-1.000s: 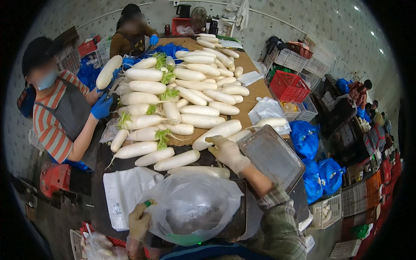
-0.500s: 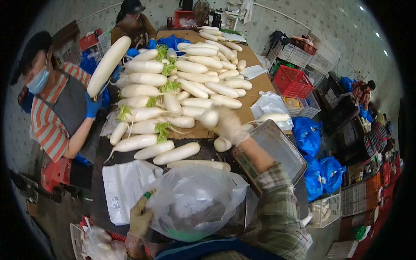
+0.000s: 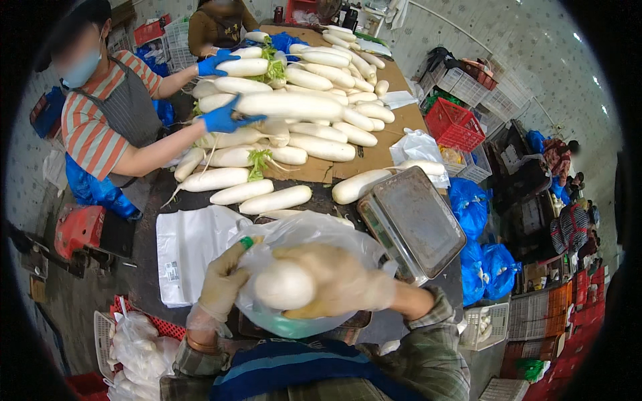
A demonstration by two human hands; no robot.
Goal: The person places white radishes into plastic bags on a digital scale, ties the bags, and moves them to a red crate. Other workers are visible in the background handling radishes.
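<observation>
My gloved right hand (image 3: 348,284) is closed around a white daikon radish (image 3: 285,285), seen end-on at the mouth of a clear plastic bag (image 3: 317,227). Motion blurs this hand. My gloved left hand (image 3: 224,277) grips the left edge of the bag, with something green at its thumb tip. How much of the daikon sits inside the bag is hard to make out. Beyond the bag lies a big pile of daikons (image 3: 321,77), some with green leaf stubs. One single daikon (image 3: 361,186) rests beside the metal-topped scale (image 3: 418,220).
A co-worker at the left handles a long daikon (image 3: 291,105) with blue gloves (image 3: 224,117); another person stands at the far end. Flat white bags (image 3: 187,257) lie left of my bag. Blue bags (image 3: 475,207) and a red crate (image 3: 456,123) stand right of the table (image 3: 398,137).
My right hand has brought a daikon from the pile back to the bag's mouth. The co-worker's raised daikon has come down over the pile.
</observation>
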